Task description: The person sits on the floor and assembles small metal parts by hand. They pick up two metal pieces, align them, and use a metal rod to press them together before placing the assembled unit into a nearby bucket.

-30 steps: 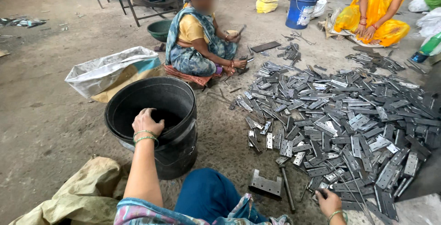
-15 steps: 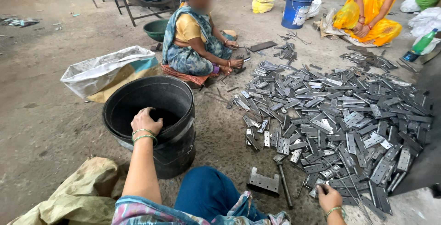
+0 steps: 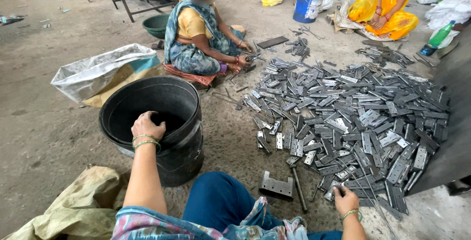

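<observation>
Black plastic bucket (image 3: pixel 152 122) stands at lower left of the frame on the concrete floor (image 3: pixel 44 122). Left hand (image 3: pixel 146 126) rests over the near rim, fingers curled down inside; whether the grip holds anything there cannot be told. Right hand (image 3: pixel 346 200), at lower right, touches the near edge of the hinge pile (image 3: pixel 353 117), grip narrow, fingertips pinched on a small metal piece. Pile spreads across the right half of the frame. Steel block (image 3: pixel 277 187) and rod (image 3: pixel 298 193) lie at lower centre, between the blue knee (image 3: pixel 216 201) and the pile. Sack (image 3: pixel 98 75) lies behind the bucket at left. Seated worker (image 3: pixel 198 34) sits at upper centre; second worker (image 3: pixel 387 4) at upper right, beside a blue barrel (image 3: pixel 309 0).
</observation>
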